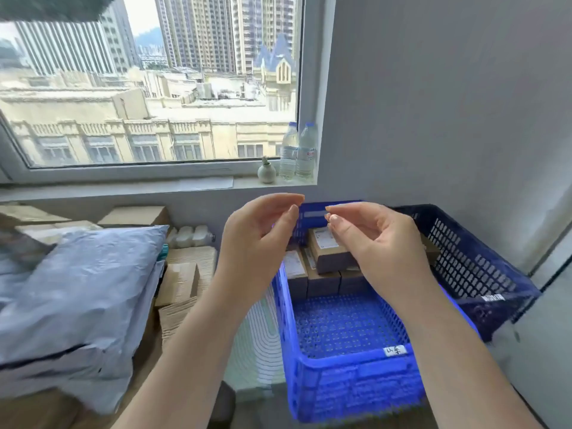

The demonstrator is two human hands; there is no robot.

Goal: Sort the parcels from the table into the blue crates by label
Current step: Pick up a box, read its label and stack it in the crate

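Nearest me, at 5 o'clock, sits the bright blue crate (356,376) with a small white label on its near wall; its front half shows bare mesh floor, while small cardboard boxes (325,252) are packed against its far end, one stacked on top. A darker blue crate (476,258) stands just beside it at 3 o'clock. My left hand (257,239) and right hand (380,239) hover above the boxes, both empty, fingers loosely curved and the fingertips near one another but apart.

Parcels not yet sorted lie at 9 o'clock: a big grey poly mailer (86,292) slumped over cardboard cartons (182,280). I judge the mailer soft and floppy, with a slick skin, probably light for its bulk; it would sag from one corner, so I'd take it with both hands under its long edges. Those cartons look stiff, and I would grip them across opposite faces, label turned up to read.
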